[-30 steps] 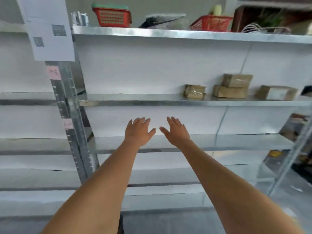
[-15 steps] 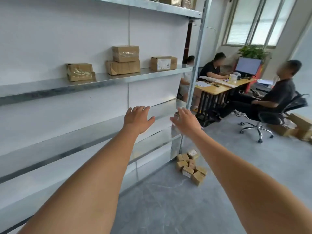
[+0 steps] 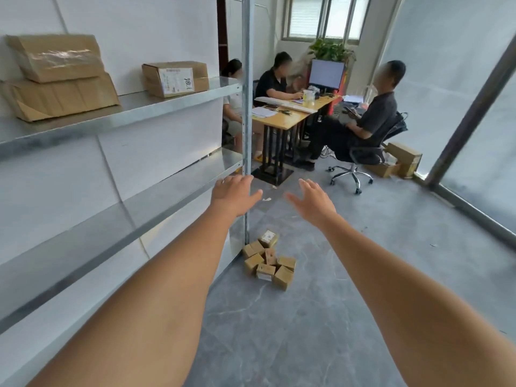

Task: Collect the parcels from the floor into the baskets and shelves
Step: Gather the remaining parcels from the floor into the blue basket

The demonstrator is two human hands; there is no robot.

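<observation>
Left hand (image 3: 234,197) and right hand (image 3: 312,201) stretched forward side by side, fingers spread, holding nothing. Below them, small parcels (image 3: 268,259) heaped on the floor (image 3: 349,289) beside the shelf (image 3: 156,107) post.

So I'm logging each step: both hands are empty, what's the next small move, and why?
Probably step toward and reach down to the pile of small parcels on the floor by the shelf post: left hand and right hand are open, well above it.

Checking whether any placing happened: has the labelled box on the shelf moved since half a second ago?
No. The labelled box sits at the same shelf end, beside the upright post; only the camera turned.
</observation>
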